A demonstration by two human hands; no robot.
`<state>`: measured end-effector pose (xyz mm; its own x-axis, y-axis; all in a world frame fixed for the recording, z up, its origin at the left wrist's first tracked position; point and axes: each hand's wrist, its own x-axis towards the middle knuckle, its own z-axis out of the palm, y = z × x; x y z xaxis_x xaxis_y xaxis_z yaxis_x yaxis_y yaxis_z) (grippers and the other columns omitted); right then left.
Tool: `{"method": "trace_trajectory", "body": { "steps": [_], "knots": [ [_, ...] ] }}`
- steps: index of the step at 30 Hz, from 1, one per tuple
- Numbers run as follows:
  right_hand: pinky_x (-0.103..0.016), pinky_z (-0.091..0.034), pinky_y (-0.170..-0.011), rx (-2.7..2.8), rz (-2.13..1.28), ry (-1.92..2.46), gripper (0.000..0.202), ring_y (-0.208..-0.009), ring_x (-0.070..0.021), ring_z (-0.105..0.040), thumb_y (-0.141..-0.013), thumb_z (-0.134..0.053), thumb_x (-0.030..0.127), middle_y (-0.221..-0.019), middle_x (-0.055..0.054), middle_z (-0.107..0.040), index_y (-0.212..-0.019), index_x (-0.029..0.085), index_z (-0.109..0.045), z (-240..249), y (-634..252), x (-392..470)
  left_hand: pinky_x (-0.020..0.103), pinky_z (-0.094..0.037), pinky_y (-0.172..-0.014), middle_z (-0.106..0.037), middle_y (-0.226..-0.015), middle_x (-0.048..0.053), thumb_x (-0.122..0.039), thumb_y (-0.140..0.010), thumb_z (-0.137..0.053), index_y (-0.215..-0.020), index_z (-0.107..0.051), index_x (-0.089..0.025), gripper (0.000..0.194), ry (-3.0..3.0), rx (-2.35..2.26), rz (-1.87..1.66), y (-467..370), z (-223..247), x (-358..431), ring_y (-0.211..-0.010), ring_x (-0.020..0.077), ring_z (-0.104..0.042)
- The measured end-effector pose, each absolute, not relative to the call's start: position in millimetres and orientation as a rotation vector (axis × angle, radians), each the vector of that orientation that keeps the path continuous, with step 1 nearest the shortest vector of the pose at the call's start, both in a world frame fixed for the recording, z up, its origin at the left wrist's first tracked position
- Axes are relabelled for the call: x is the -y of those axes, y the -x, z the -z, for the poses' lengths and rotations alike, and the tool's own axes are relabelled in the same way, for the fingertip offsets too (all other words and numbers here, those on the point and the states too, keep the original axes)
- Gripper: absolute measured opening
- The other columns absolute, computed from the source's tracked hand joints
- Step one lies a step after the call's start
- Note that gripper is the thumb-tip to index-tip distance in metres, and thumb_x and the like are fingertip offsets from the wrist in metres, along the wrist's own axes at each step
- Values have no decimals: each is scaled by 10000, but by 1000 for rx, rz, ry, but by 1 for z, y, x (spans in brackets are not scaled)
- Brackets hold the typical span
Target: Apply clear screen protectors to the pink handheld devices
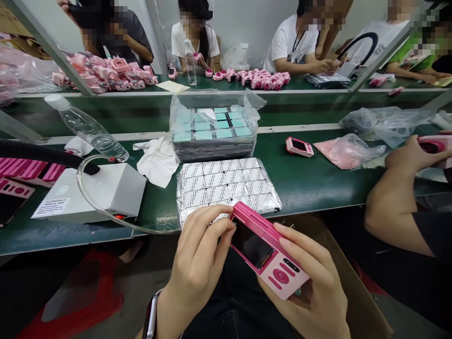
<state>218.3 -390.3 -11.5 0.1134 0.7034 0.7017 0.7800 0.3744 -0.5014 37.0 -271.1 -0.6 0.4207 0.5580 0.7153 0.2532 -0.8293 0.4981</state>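
A pink digital camera point(259, 249) with a dark screen and deep-pink buttons is tilted in front of me, above my lap. My right hand point(314, 280) grips its button end, fingers along the top edge and the thumb side underneath. At the far end of the screen, the closed fingers of my left hand point(197, 256) pinch the camera's corner; whether a small piece lies between the fingertips is hidden. Just beyond my hands, a plastic-wrapped sheet of white printed squares point(226, 183) rests on the green bench point(314, 188).
Behind the sheet stands a bagged stack of screens point(213, 134). To the left are a white box point(95, 193) with a clear hose, a bottle point(88, 127) and a white cloth point(157, 160). Another camera point(299, 147) lies right. A co-worker's arm point(391, 193) reaches in at right.
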Motion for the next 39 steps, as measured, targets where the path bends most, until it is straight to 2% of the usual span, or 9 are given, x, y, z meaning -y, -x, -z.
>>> {"method": "trace_trajectory", "body": {
  "steps": [3, 6, 12, 20, 26, 31, 33, 36, 39],
  "knots": [
    [-432, -655, -1145, 1576, 122, 1373, 915, -1358, -279, -687, -854, -809, -35, -1590, -77, -621, -1661, 268, -503, 15, -218, 389, 423, -572, -1072, -740, -1344, 143, 98, -975, -664, -1144, -661, -134, 286, -2363, -720, -1336, -39, 4, 274, -1277, 227, -685],
    [-433, -665, -1125, 1577, 142, 1380, 900, -1352, -273, -694, -857, -824, -30, -1570, -88, -633, -1650, 259, -513, 14, -219, 386, 419, -571, -1080, -747, -1358, 144, 87, -981, -663, -1141, -668, -130, 270, -2351, -717, -1350, -39, 5, 275, -1276, 227, -693],
    [-370, -631, -1172, 1605, 164, 1359, 891, -1376, -237, -687, -844, -829, -60, -1545, -108, -629, -1636, 202, -517, 8, -216, 383, 393, -591, -1059, -744, -1235, 134, 118, -948, -686, -1121, -690, -104, 281, -2343, -734, -1455, -41, 2, 273, -1209, 214, -701],
    [-416, -650, -1177, 1572, 210, 1369, 884, -1373, -258, -697, -848, -857, -25, -1560, -109, -642, -1636, 205, -528, 15, -220, 383, 410, -571, -1055, -662, -1187, 109, 108, -929, -720, -1115, -718, -93, 275, -2369, -786, -1462, -41, 4, 279, -1186, 224, -657],
    [-392, -677, -1163, 1679, 475, 1357, 855, -1372, -270, -719, -873, -842, -45, -1545, -163, -669, -1645, 126, -515, 16, -244, 386, 395, -545, -1050, -630, -1167, 91, 81, -949, -722, -1109, -711, -114, 252, -2356, -756, -1419, -50, 13, 288, -1164, 212, -630],
    [-428, -697, -1148, 1780, 662, 1409, 802, -1358, -290, -735, -925, -834, 9, -1595, -169, -649, -1647, 101, -496, 18, -283, 415, 372, -521, -1045, -615, -1173, 88, 66, -974, -699, -1122, -677, -125, 243, -2324, -656, -1289, -69, 29, 306, -1164, 203, -604],
    [-426, -711, -1134, 1834, 768, 1442, 737, -1325, -290, -756, -932, -841, 24, -1565, -164, -672, -1604, 92, -545, 21, -303, 434, 364, -510, -1045, -609, -1174, 86, 60, -985, -686, -1125, -664, -137, 242, -2312, -624, -1220, -78, 39, 314, -1166, 201, -595],
    [-410, -723, -1119, 1907, 913, 1510, 526, -1272, -285, -786, -911, -853, 3, -1490, -131, -713, -1400, 135, -711, 29, -332, 464, 350, -511, -1021, -601, -1177, 79, 13, -1023, -660, -1140, -637, -170, 219, -2317, -632, -1112, -93, 62, 321, -1172, 199, -592],
    [-428, -712, -1139, 1918, 872, 1526, 465, -1327, -311, -761, -913, -801, -53, -1511, -139, -692, -1333, 133, -727, 36, -355, 489, 355, -540, -966, -618, -1159, 73, -62, -1068, -623, -1132, -612, -197, 149, -2352, -670, -965, -115, 97, 322, -1139, 206, -618]
  ]
}}
